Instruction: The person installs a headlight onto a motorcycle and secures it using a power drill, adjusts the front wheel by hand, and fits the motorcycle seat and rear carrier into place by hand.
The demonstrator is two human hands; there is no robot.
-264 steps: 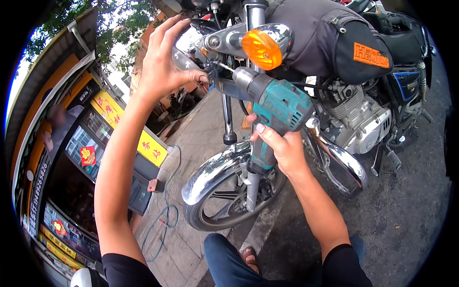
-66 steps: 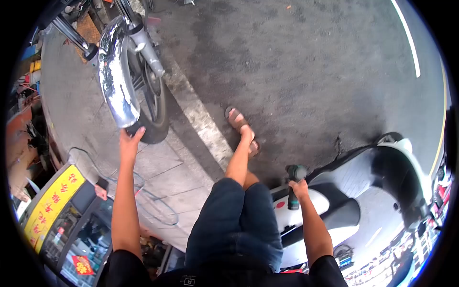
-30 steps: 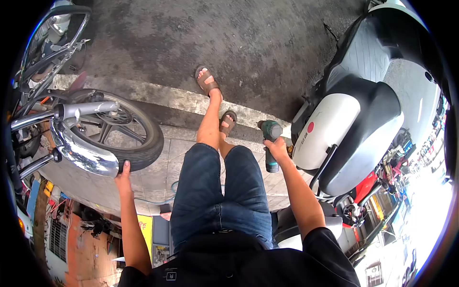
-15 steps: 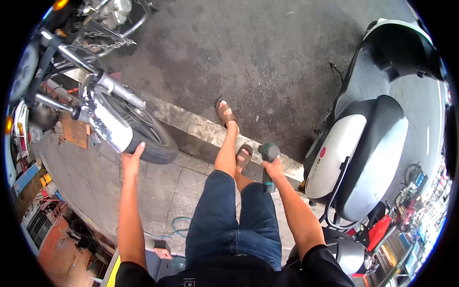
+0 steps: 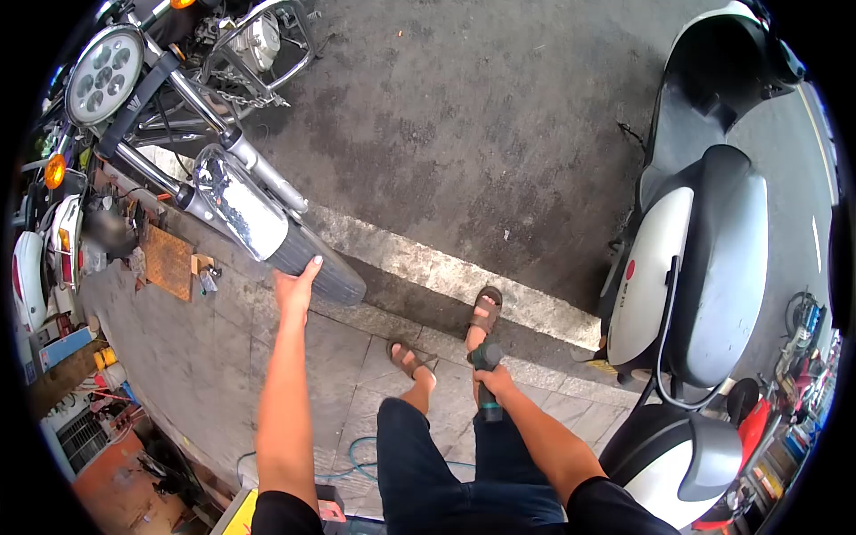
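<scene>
My left hand (image 5: 295,292) is on the motorcycle's front tire (image 5: 334,278), just below the chrome fender (image 5: 245,201). Its thumb lies along the tread, while the other fingers are mostly hidden around the tire's far side. My right hand (image 5: 496,382) grips a dark green and black cordless drill (image 5: 487,357) by its handle, in front of my right leg. The tool's head points away from me, and its tip is hard to make out. The motorcycle's round headlight (image 5: 104,73) and fork (image 5: 267,174) stand at the upper left.
A white and grey scooter (image 5: 655,276) is parked on the right. A pale kerb (image 5: 428,256) divides the asphalt from the paving. A teal hose (image 5: 357,455) lies behind my legs. Tools and a rusty plate (image 5: 168,261) are on the left.
My feet have moved from around the roadside kerb back toward the paving. The view has shifted left. My left hand remains on the tire, and the drill stays in my right hand.
</scene>
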